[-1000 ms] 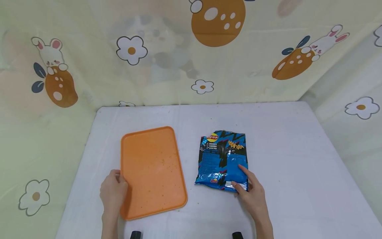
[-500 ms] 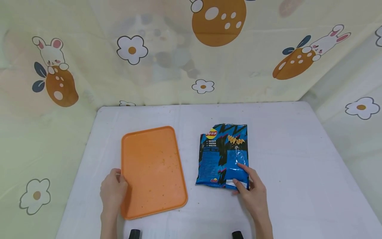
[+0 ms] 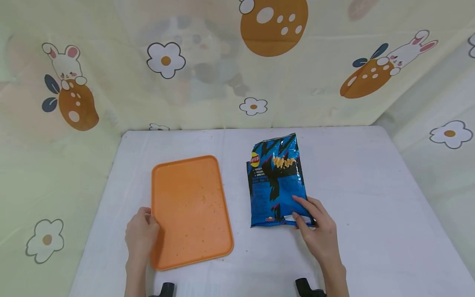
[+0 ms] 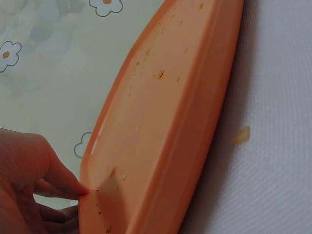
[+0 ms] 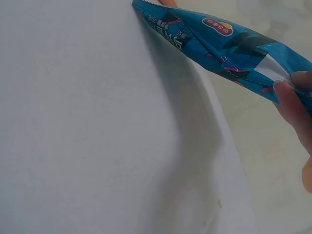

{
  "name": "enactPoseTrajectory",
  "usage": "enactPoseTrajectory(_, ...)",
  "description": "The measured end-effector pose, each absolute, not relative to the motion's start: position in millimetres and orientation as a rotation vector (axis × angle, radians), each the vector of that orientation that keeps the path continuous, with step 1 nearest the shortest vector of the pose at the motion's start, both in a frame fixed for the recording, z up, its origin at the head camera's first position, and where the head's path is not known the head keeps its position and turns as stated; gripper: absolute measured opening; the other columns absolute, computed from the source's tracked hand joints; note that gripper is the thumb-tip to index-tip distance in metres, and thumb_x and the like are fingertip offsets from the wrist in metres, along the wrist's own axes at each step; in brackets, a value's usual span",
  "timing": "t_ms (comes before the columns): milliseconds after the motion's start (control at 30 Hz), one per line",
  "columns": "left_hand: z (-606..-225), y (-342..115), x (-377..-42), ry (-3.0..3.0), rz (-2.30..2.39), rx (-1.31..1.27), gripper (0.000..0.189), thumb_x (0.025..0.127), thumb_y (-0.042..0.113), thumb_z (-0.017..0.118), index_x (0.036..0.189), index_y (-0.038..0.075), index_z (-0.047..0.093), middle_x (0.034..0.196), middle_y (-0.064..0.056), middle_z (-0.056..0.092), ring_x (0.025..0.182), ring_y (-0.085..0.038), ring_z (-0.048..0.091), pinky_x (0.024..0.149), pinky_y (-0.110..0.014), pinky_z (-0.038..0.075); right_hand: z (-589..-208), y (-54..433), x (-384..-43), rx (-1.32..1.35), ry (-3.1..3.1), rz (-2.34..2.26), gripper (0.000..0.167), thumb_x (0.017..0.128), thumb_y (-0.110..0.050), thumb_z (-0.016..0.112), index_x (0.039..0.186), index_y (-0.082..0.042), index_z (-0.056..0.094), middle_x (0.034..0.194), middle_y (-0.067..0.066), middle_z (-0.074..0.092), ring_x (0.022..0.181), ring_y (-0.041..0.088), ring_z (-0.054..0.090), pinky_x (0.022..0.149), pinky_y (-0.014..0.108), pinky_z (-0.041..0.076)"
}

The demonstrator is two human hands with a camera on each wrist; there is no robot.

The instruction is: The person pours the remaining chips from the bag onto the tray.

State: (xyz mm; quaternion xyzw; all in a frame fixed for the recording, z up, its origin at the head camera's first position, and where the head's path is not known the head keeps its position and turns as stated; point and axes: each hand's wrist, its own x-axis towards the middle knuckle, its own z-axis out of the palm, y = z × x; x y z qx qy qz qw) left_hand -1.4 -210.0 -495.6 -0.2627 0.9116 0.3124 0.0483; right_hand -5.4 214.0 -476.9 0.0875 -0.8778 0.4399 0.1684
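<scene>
An orange tray [image 3: 189, 214] with scattered crumbs lies on the left part of the table. My left hand [image 3: 142, 234] grips its left rim; in the left wrist view the thumb presses the rim's inside while other fingers are beyond it. A blue and black chip bag [image 3: 274, 185] is to the right of the tray, its upper edge cut or torn unevenly at the left. My right hand [image 3: 320, 231] pinches the bag's lower right corner between thumb and fingers. In the right wrist view the bag [image 5: 214, 46] is tilted up and casts a shadow on the cloth.
A white cloth covers the table [image 3: 371, 206], with small crumbs on it. One larger crumb [image 4: 242, 135] lies beside the tray. A patterned curtain [image 3: 208, 82] hangs behind and at both sides. Black device parts [image 3: 168, 289] show near both wrists.
My right hand has lifted and tilted the chip bag, its top edge swinging up and to the left. The left hand and tray hold nearly still.
</scene>
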Motion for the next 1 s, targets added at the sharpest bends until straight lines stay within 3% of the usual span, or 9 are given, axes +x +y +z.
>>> enactPoseTrajectory(267,-495,-210,-1,2.804,0.958,-0.793,0.031,0.100,0.006,0.048,0.126,-0.010,0.056,0.108,-0.032,0.066,0.085,-0.039,0.064,0.073,-0.050,0.054,-463,212,-19,0.484,-2.479,1.134,0.054,0.079,0.016,0.077,0.127,-0.009,0.072,0.121,0.012,0.067,0.089,0.012,0.070,0.077,0.007,0.051)
enactPoseTrajectory(433,-494,-210,-1,2.820,0.958,-0.794,0.031,0.100,0.005,0.049,0.125,-0.010,0.057,0.106,-0.031,0.066,0.083,-0.038,0.063,0.070,-0.048,0.053,-457,208,-28,0.647,-2.420,1.120,0.052,0.076,0.021,0.075,0.119,-0.006,0.075,0.117,0.014,0.068,0.076,0.016,0.071,0.074,0.007,0.051)
enactPoseTrajectory(500,-495,-211,-1,2.826,0.956,-0.787,0.031,0.099,0.005,0.049,0.125,-0.010,0.057,0.105,-0.031,0.066,0.082,-0.037,0.063,0.069,-0.047,0.053,-454,207,-31,0.699,-2.397,1.107,0.050,0.076,0.022,0.074,0.118,-0.005,0.076,0.117,0.015,0.068,0.077,0.017,0.071,0.075,0.007,0.051)
enactPoseTrajectory(533,-496,-211,-2,2.830,0.953,-0.786,0.031,0.100,0.006,0.049,0.125,-0.010,0.057,0.105,-0.031,0.066,0.082,-0.037,0.063,0.070,-0.047,0.053,-453,206,-33,0.723,-2.385,1.095,0.049,0.077,0.021,0.073,0.118,-0.005,0.076,0.117,0.016,0.068,0.080,0.017,0.071,0.077,0.006,0.051)
enactPoseTrajectory(667,-497,-210,-1,2.847,0.954,-0.789,0.031,0.100,0.006,0.049,0.125,-0.010,0.058,0.104,-0.030,0.067,0.081,-0.036,0.063,0.070,-0.047,0.053,-442,203,-41,0.852,-2.326,1.030,0.023,0.098,-0.003,0.065,0.118,-0.006,0.076,0.116,0.017,0.069,0.087,0.021,0.069,0.081,0.008,0.051)
enactPoseTrajectory(767,-497,-210,-2,2.843,0.964,-0.792,0.031,0.100,0.006,0.049,0.125,-0.010,0.058,0.104,-0.030,0.066,0.082,-0.037,0.063,0.071,-0.048,0.053,-430,200,-48,0.963,-2.281,0.990,0.029,0.107,-0.019,0.053,0.117,-0.006,0.076,0.115,0.018,0.069,0.081,0.020,0.066,0.068,0.010,0.050)
enactPoseTrajectory(900,-497,-210,-2,2.852,0.960,-0.780,0.031,0.099,0.006,0.049,0.124,-0.010,0.058,0.104,-0.030,0.066,0.081,-0.037,0.062,0.069,-0.048,0.053,-415,195,-55,1.075,-2.283,0.933,0.031,0.108,-0.020,0.049,0.117,-0.007,0.076,0.115,0.017,0.069,0.083,0.022,0.067,0.059,0.018,0.050)
enactPoseTrajectory(1000,-499,-211,-2,2.884,0.957,-0.768,0.030,0.098,0.005,0.049,0.122,-0.010,0.059,0.102,-0.031,0.066,0.080,-0.038,0.063,0.068,-0.049,0.052,-405,192,-59,1.145,-2.309,0.896,0.026,0.106,-0.013,0.053,0.119,-0.009,0.075,0.117,0.017,0.070,0.090,0.026,0.071,0.062,0.023,0.054)
